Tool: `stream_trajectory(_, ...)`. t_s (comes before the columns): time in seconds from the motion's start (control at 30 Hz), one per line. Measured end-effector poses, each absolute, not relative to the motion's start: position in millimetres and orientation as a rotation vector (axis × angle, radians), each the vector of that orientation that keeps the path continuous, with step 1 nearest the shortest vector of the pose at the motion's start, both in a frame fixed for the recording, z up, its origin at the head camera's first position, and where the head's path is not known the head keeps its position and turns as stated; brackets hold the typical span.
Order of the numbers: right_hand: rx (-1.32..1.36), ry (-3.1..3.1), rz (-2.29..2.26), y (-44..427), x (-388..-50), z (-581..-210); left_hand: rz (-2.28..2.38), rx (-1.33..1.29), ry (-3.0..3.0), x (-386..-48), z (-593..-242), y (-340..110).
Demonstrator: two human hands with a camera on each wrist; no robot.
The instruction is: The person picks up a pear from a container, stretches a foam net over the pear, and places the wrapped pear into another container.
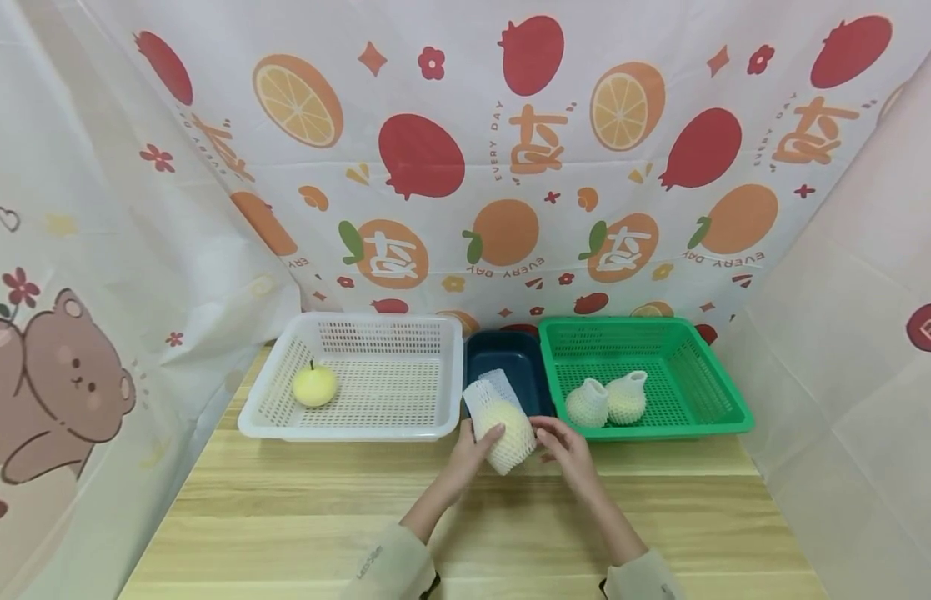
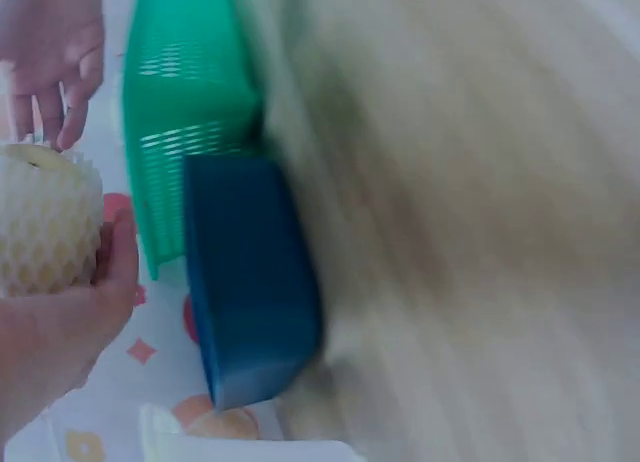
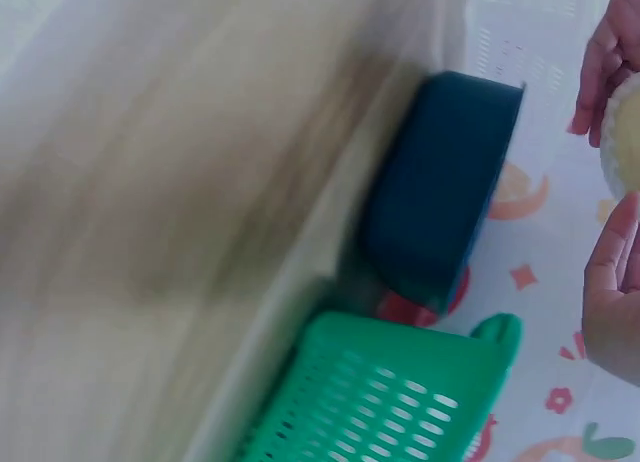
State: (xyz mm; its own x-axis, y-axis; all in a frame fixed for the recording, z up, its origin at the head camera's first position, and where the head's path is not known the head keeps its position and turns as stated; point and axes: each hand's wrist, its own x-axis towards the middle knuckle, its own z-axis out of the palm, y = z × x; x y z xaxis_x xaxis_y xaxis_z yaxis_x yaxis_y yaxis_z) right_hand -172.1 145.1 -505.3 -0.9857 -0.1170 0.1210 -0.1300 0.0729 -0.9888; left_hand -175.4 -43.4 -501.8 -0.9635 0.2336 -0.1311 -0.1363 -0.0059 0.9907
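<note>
My left hand (image 1: pixel 468 454) holds a yellow pear in a white foam net sleeve (image 1: pixel 508 433), thumb on the near side. The sleeve's loose end extends up-left, over the dark blue basket's near edge. My right hand (image 1: pixel 566 454) is at the sleeve's right side, fingers loosely bent; whether they touch it I cannot tell. In the left wrist view the right hand (image 2: pixel 55 67) has its fingers extended toward the wrapped pear (image 2: pixel 45 222). The right wrist view cuts off the wrapped pear (image 3: pixel 627 137) at its edge, between both hands.
A white basket (image 1: pixel 360 432) with a bare yellow pear (image 1: pixel 315 386) stands at left. The dark blue basket (image 1: pixel 510 346) sits in the middle. In the green basket (image 1: pixel 683 429) at right lie two net-wrapped pears (image 1: pixel 588 403). A fruit-print cloth (image 1: pixel 465 242) hangs behind the wooden table (image 1: pixel 300 517).
</note>
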Motion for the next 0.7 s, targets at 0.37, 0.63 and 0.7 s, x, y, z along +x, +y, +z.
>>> stream_trajectory(0.37,0.611,-2.296,1.928,127.6,-163.5,-460.4,2.399,0.044,1.062,-186.8,-485.6,-46.8)
stream_trajectory(0.63,0.726,-2.439,1.663,120.8,-160.4,-455.2,2.292,0.079,1.036,-189.3,-482.0,-52.8)
stream_trajectory(0.7,0.759,-2.413,1.616,119.7,-160.2,-454.9,2.297,0.094,1.012,-189.8,-480.9,-52.7)
